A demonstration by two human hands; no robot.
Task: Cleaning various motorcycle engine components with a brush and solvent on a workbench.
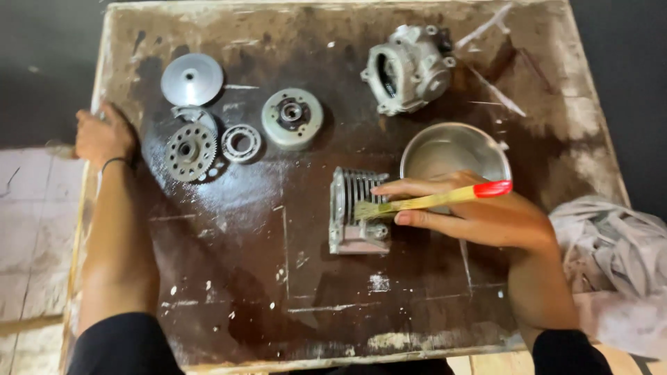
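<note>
My right hand (479, 215) holds a paintbrush (434, 201) with a pale wooden handle and a red tip. Its bristles touch a finned metal cylinder block (356, 212) lying on the dark wet board (264, 278). My left hand (103, 135) rests on the board's left edge, fingers curled over it, holding nothing else. Closest to that hand is a toothed gear wheel (189, 151).
A smooth metal disc (192, 78), a ring bearing (241, 143), a round hub (292, 117) and a large engine casing (408, 68) lie toward the far side. A steel bowl (455, 149) stands behind my right hand. A crumpled grey rag (615, 264) lies at the right.
</note>
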